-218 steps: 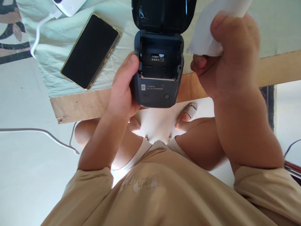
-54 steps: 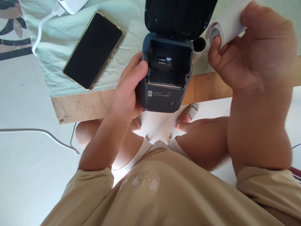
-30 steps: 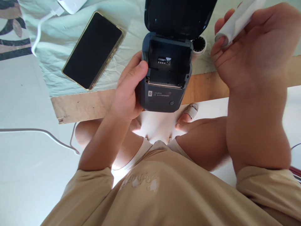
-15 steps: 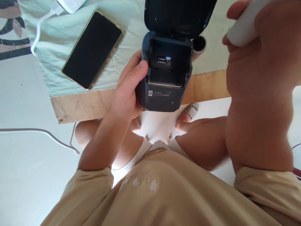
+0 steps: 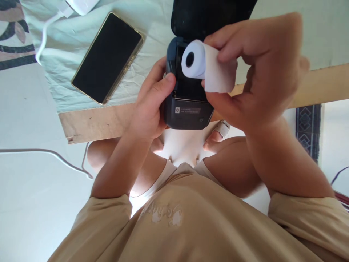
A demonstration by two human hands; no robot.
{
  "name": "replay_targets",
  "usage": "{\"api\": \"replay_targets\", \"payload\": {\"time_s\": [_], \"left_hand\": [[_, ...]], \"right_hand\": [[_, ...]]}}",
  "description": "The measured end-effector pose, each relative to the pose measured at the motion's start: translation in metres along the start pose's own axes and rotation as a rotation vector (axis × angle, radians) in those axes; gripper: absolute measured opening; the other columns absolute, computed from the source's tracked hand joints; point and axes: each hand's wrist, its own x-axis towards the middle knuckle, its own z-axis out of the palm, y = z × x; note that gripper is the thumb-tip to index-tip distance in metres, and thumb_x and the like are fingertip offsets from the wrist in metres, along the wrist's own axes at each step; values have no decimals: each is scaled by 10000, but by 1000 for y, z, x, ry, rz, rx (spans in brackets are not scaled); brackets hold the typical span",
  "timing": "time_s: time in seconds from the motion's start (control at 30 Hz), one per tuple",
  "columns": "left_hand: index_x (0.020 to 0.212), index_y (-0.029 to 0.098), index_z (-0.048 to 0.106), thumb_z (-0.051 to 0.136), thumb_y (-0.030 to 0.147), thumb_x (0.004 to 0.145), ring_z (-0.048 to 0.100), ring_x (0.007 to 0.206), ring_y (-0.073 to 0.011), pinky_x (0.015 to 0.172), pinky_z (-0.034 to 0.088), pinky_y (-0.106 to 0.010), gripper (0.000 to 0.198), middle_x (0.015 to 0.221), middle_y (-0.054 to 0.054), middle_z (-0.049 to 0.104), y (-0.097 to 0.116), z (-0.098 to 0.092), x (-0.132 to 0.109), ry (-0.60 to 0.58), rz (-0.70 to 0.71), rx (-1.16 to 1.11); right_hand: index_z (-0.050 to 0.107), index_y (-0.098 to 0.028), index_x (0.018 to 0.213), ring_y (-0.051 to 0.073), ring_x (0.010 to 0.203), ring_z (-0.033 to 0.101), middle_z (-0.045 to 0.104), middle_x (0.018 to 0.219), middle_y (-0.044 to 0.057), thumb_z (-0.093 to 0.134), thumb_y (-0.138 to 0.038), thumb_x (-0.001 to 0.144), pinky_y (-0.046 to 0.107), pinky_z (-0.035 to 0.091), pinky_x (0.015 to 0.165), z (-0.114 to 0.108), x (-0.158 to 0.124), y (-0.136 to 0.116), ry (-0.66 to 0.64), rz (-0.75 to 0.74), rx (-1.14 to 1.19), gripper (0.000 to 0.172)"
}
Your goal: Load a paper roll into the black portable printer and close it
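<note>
A small dark grey printer (image 5: 188,111) with its lid (image 5: 212,14) swung open rests at the near edge of a wooden table (image 5: 92,123). My left hand (image 5: 151,105) is wrapped round the printer's left side, thumb on its rim. My right hand (image 5: 259,76) pinches a white paper roll (image 5: 207,67) between thumb and fingers. The roll hangs just above the printer's open compartment, its hollow core facing left.
A black phone (image 5: 107,56) lies on the pale green cloth (image 5: 65,47) left of the printer. A white charger and cable (image 5: 79,5) sit at the top left. Another white cable (image 5: 43,154) runs across the floor. My knees and beige shirt (image 5: 174,225) fill the foreground.
My right hand has come down and leftward from the upper right, bringing the paper roll over the printer's open compartment. My left hand still holds the printer, shifted slightly.
</note>
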Motion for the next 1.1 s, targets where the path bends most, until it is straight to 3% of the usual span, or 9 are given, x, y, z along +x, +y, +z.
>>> {"api": "replay_targets", "payload": {"time_s": [0.1, 0.17, 0.4, 0.53, 0.7, 0.83, 0.93, 1.0, 1.1], "left_hand": [[983, 183, 646, 544, 324, 881, 601, 1128, -261, 793, 517, -284, 203, 913, -32, 670, -1, -3, 1, -8, -2, -3], [979, 174, 642, 492, 302, 904, 616, 1100, -250, 824, 525, -299, 211, 906, -32, 660, -3, -2, 1, 5, 28, -9], [909, 232, 629, 632, 448, 793, 637, 1028, -240, 761, 537, -278, 246, 828, -15, 683, -1, -6, 3, 22, -36, 94], [911, 227, 627, 594, 464, 812, 641, 1005, -243, 728, 523, -272, 260, 786, -28, 675, -3, -8, 5, 36, -8, 82], [917, 180, 631, 539, 347, 849, 652, 972, -214, 758, 520, -286, 201, 836, -35, 675, -6, -2, 6, 37, 25, -78], [922, 182, 625, 484, 410, 876, 663, 845, -199, 693, 509, -306, 272, 760, -33, 657, -6, -4, 4, 63, -1, -102], [916, 195, 629, 597, 368, 815, 626, 704, -168, 554, 449, -274, 203, 742, -27, 649, -7, -9, 3, 46, -2, -57], [936, 204, 626, 671, 303, 770, 597, 651, -140, 524, 427, -248, 198, 758, -15, 648, -8, -12, 3, 47, -2, -23], [963, 220, 617, 750, 287, 707, 605, 671, -138, 566, 471, -240, 295, 778, -5, 645, -7, -15, 2, 31, -12, 12]], "right_hand": [[559, -273, 996, 153, 1061, 632, 649, 1101, -42, 515, -139, 776, 322, 501, 861, 5, 3, 2, 166, -424, -340, 262], [551, -216, 977, 159, 1026, 663, 670, 1079, -20, 515, -97, 751, 297, 509, 794, 8, 5, 6, 205, -528, -368, 258], [581, -200, 853, 150, 921, 692, 710, 927, -22, 522, -164, 819, 304, 522, 821, 11, 9, 11, 243, -617, -327, 77], [584, -180, 774, 176, 812, 673, 676, 788, 0, 575, -188, 762, 331, 520, 761, 9, 10, 11, 322, -695, -280, 17], [575, -188, 763, 156, 798, 639, 656, 771, -13, 559, -119, 715, 321, 516, 740, 12, 5, 8, 257, -735, -270, 86], [554, -184, 737, 165, 808, 624, 671, 801, -30, 577, -85, 667, 347, 511, 734, 20, -1, 6, 246, -736, -221, 123], [590, -188, 787, 177, 838, 616, 685, 882, -11, 619, -249, 718, 380, 519, 760, 23, -3, 7, 214, -733, -206, 97], [604, -186, 799, 175, 850, 611, 682, 893, 10, 548, -389, 789, 381, 520, 779, 23, -2, 8, 215, -768, -179, 211], [608, -187, 794, 162, 838, 600, 667, 853, 27, 474, -388, 832, 360, 506, 781, 20, 1, 8, 259, -803, -162, 245]]}}
